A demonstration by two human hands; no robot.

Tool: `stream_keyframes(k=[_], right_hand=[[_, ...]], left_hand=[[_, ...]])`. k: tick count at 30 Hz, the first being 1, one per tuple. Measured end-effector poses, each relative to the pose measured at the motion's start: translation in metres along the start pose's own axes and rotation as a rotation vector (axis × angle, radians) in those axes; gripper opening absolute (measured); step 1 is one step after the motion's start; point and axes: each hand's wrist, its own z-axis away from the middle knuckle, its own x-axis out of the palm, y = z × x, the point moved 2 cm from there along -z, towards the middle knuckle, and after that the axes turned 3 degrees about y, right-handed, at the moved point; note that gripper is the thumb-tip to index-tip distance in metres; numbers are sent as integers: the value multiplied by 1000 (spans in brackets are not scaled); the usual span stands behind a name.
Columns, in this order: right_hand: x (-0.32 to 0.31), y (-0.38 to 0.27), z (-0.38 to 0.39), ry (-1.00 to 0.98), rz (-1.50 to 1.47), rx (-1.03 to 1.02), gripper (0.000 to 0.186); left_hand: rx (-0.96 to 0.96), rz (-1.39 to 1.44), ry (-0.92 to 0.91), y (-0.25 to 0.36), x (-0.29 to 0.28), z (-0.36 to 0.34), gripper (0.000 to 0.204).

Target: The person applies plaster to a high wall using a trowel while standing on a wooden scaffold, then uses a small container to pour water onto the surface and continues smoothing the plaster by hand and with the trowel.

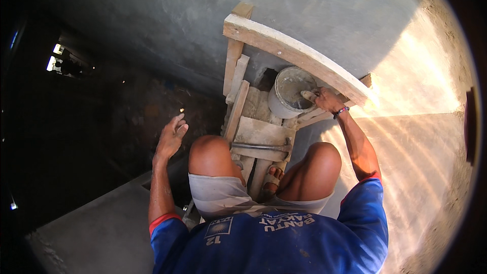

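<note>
The left hand (170, 136) is loosely open; I cannot tell whether the right hand (327, 100) grips anything. A knock could tip the mortar bucket (277, 102).

We see warm, hard light on the right wall (401, 147), broken into slanting streaks and nearly burnt out beside the right end of the wooden beam (299, 57), its source out of our view, while shadow leaves the upper wall (152, 15) a cool, dim grey. On our left nearly everything sinks into black, where only a small bright opening (52, 63) and a few glints stand out. The fisheye bows the beam and rings our view with black, yet the bucket (278, 103) and hammer (258, 147) look reasonably crisp to us.
</note>
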Motion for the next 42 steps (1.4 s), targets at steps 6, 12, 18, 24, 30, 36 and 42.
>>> stream_keyframes(k=[6, 12, 18, 24, 30, 36, 42], right_hand=[[-18, -44, 14, -54, 146, -83, 49], [-12, -39, 27, 17, 221, -77, 46], [8, -3, 26, 74, 399, -154, 42], [-40, -71, 89, -95, -274, 210, 37], [-30, 0, 150, 351, -170, -166, 39], [20, 18, 220, 439, -304, 33, 43], [74, 28, 217, 563, -454, 182, 43]], left_hand=[[-19, -47, -9, 1, -6, 11, 49], [-21, 24, -56, 15, -8, 13, 53], [132, -1, -111, 91, 6, -5, 48], [516, -325, -302, 192, 48, -12, 48], [603, -524, -529, 229, 101, -37, 46], [594, -738, -648, 199, 147, -76, 49], [535, -973, -689, 187, 193, -108, 45]])
